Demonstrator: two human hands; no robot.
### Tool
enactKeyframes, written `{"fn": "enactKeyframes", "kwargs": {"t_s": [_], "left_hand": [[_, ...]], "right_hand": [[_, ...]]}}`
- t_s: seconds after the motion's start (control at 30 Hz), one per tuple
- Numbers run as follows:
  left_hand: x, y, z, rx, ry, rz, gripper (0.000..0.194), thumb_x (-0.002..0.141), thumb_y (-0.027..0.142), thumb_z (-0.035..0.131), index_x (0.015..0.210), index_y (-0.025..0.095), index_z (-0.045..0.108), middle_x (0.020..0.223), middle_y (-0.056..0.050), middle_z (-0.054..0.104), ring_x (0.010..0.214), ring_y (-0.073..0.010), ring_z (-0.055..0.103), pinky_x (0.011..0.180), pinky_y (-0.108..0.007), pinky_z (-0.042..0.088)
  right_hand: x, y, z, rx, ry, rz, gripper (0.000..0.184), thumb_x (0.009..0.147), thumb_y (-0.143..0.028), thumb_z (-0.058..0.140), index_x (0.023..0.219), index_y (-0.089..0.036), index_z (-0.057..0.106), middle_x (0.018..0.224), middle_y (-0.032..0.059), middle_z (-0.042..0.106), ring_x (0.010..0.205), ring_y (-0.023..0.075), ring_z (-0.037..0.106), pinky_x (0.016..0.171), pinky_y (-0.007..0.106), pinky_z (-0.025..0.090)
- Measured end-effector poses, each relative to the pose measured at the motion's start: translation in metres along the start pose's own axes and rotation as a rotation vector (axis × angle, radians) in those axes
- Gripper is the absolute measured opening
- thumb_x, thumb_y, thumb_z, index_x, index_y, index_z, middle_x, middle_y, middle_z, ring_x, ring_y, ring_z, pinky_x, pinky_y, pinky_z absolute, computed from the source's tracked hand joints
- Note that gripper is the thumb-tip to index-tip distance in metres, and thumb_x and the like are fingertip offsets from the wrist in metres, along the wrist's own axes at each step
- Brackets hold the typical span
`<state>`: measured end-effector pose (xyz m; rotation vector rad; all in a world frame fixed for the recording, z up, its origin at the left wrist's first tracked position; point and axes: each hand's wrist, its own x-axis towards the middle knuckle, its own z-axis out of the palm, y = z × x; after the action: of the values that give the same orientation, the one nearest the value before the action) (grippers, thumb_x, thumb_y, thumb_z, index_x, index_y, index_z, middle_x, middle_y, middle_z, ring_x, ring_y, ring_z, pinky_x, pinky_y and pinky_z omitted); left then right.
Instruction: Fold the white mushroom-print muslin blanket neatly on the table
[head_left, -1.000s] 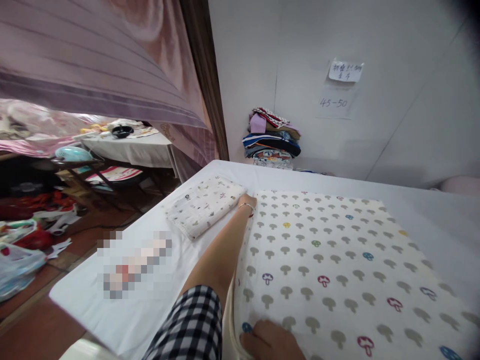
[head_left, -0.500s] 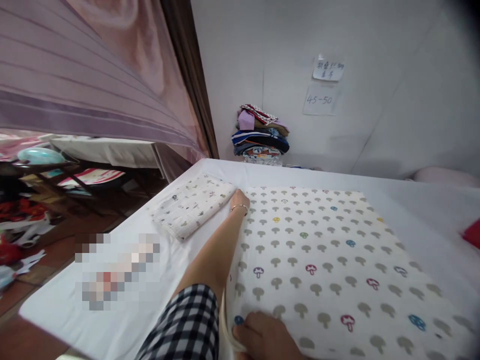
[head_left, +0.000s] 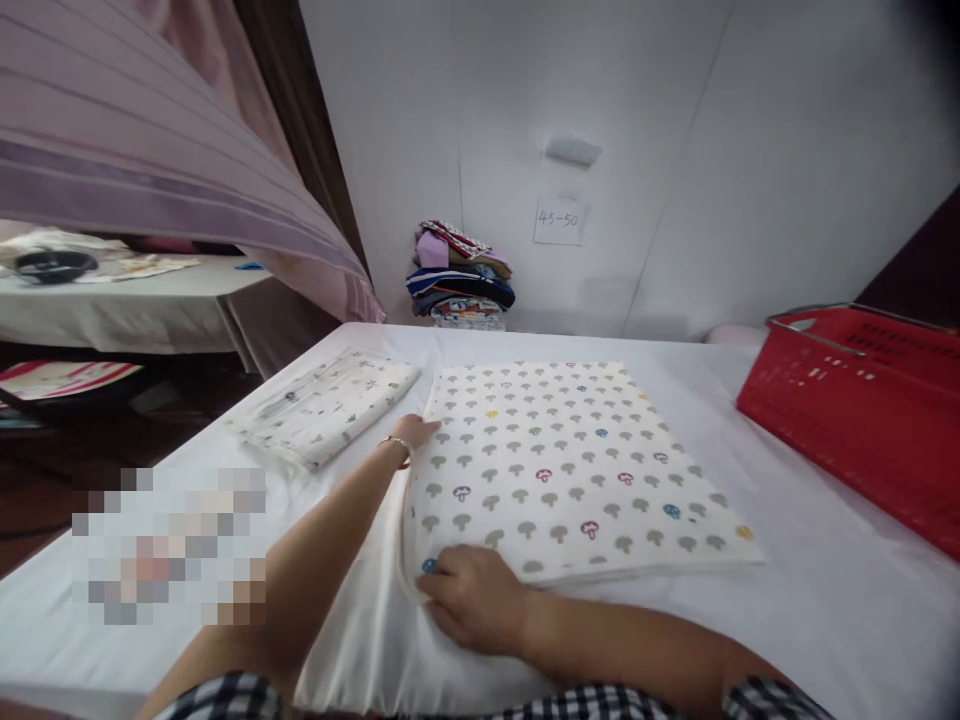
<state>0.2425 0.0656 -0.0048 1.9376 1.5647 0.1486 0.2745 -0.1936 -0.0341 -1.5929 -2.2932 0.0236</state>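
A white cloth with a mushroom print (head_left: 570,440) lies folded into a flat rectangle on the white-covered table. At its left edge, my left hand (head_left: 412,432) holds the border, with a finger lying over the top. My right hand (head_left: 476,595) pinches the near left corner between thumb and fingers. Between the two hands the edge bulges up a little. To the left lies a smaller folded cloth with a plant print (head_left: 322,405), apart from both hands.
A red plastic basket (head_left: 862,420) stands at the right on the table. Against the wall is a stack of folded fabrics (head_left: 461,275). A pink curtain (head_left: 187,190) hangs at the left. A pixelated patch covers something at the table's front left.
My left hand has come nearer along the cloth's left edge, away from the far corner. My right hand stays at the near corner. The view has swung right, bringing the red basket in.
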Motion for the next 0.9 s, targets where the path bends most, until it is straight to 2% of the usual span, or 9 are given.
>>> {"fn": "enactKeyframes", "kwargs": {"t_s": [0.13,0.27,0.4,0.47,0.57,0.67,0.7,0.8,0.9], "left_hand": [[-0.032,-0.022,0.004,-0.017,0.057,0.013,0.047,0.072,0.042,0.061,0.110,0.014,0.058,0.108,-0.011,0.064,0.096,-0.0230,0.061,0.069,-0.025,0.048],[-0.061,-0.036,0.010,-0.024,0.027,0.014,0.062,0.073,0.045,0.058,0.125,0.014,0.046,0.112,-0.012,0.062,0.092,-0.0230,0.063,0.070,-0.027,0.049],[-0.093,-0.042,0.015,0.049,0.038,0.107,0.071,0.071,0.047,0.060,0.131,0.017,0.038,0.119,-0.013,0.058,0.101,-0.0270,0.059,0.077,-0.032,0.048],[-0.111,-0.044,0.018,0.100,0.068,0.121,0.073,0.072,0.050,0.057,0.134,0.019,0.033,0.119,-0.012,0.058,0.105,-0.0287,0.057,0.081,-0.035,0.047],[-0.134,-0.048,0.025,0.112,0.134,0.133,0.072,0.076,0.051,0.052,0.137,0.022,0.027,0.123,-0.011,0.056,0.106,-0.0292,0.056,0.086,-0.039,0.045],[-0.149,-0.054,0.032,0.067,0.190,0.159,0.072,0.077,0.052,0.050,0.138,0.023,0.025,0.128,-0.010,0.051,0.108,-0.0293,0.055,0.090,-0.040,0.045],[-0.152,-0.056,0.034,0.051,0.193,0.158,0.072,0.077,0.052,0.050,0.138,0.023,0.025,0.129,-0.010,0.050,0.108,-0.0295,0.055,0.090,-0.041,0.045],[-0.156,-0.061,0.038,0.021,0.188,0.161,0.073,0.076,0.050,0.052,0.138,0.022,0.026,0.133,-0.009,0.047,0.110,-0.0307,0.053,0.093,-0.043,0.044],[-0.157,-0.066,0.041,0.012,0.214,0.232,0.074,0.074,0.043,0.053,0.138,0.018,0.027,0.136,-0.011,0.043,0.116,-0.0324,0.048,0.097,-0.045,0.042]], "right_hand": [[0.002,-0.004,0.000,-0.078,-0.011,-0.006,0.015,0.085,-0.029,0.043,0.089,-0.020,0.055,0.082,0.0026,0.057,0.071,0.0156,0.050,0.062,0.027,0.041],[-0.006,-0.007,-0.010,-0.084,-0.027,0.014,0.020,0.085,-0.030,0.046,0.098,-0.018,0.056,0.090,0.0048,0.058,0.080,0.0182,0.052,0.069,0.030,0.043],[-0.039,0.007,-0.039,0.042,-0.017,-0.057,0.028,0.086,-0.031,0.047,0.109,-0.015,0.055,0.106,0.0074,0.058,0.095,0.0175,0.051,0.083,0.031,0.042],[-0.070,0.027,-0.059,0.111,0.026,-0.006,0.026,0.089,-0.027,0.042,0.108,-0.016,0.057,0.111,0.0070,0.057,0.100,0.0156,0.051,0.087,0.030,0.040],[-0.133,0.073,-0.088,0.154,0.150,0.326,0.024,0.089,-0.023,0.041,0.104,-0.019,0.060,0.108,0.0041,0.059,0.104,0.0144,0.051,0.091,0.031,0.039],[-0.203,0.122,-0.114,0.136,0.327,0.919,0.021,0.084,-0.020,0.047,0.098,-0.017,0.063,0.109,0.0049,0.060,0.101,0.0145,0.054,0.089,0.030,0.040],[-0.224,0.135,-0.121,0.111,0.371,1.036,0.024,0.084,-0.019,0.046,0.102,-0.014,0.062,0.113,0.0090,0.059,0.102,0.0163,0.053,0.088,0.031,0.040],[-0.270,0.163,-0.140,0.105,0.393,1.263,0.028,0.083,-0.020,0.048,0.103,-0.007,0.062,0.106,0.0159,0.061,0.098,0.0200,0.056,0.084,0.034,0.042],[-0.286,0.173,-0.149,0.219,0.334,1.422,0.024,0.082,-0.025,0.052,0.094,-0.008,0.064,0.085,0.0112,0.067,0.078,0.0177,0.062,0.069,0.029,0.047]]}}
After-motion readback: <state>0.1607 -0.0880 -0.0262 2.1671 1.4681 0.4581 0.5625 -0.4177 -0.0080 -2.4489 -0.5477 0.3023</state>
